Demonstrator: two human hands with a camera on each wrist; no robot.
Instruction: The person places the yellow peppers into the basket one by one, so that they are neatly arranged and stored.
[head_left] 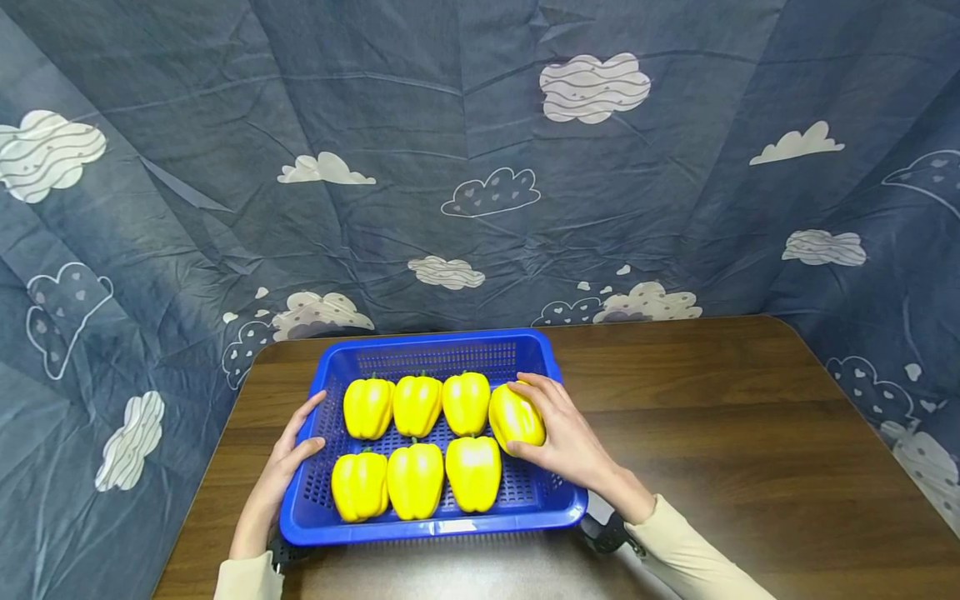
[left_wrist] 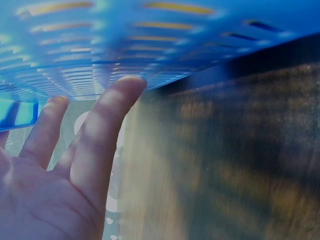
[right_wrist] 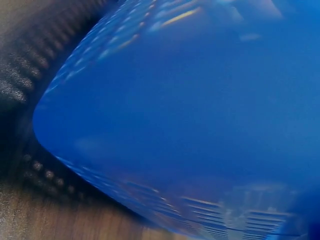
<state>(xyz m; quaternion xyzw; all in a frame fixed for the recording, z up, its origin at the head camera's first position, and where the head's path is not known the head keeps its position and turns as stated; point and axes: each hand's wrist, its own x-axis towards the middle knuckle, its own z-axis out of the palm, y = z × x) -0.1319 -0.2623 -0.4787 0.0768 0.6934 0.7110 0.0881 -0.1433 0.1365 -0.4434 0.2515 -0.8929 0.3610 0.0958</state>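
Observation:
A blue plastic basket holds several yellow bell peppers in two rows. My left hand grips its left side, thumb and index finger over the rim. In the left wrist view, other fingers reach along the slotted outer wall. My right hand is inside the basket at the right, thumb and fingers around the rightmost bell pepper of the back row. The right wrist view is filled by the basket's outer corner; the right hand is hidden there.
The basket is over the left part of a brown wooden table. Behind and beside the table hangs a blue-grey cloth printed with clouds. Dark wrist gear shows by the basket's front right corner.

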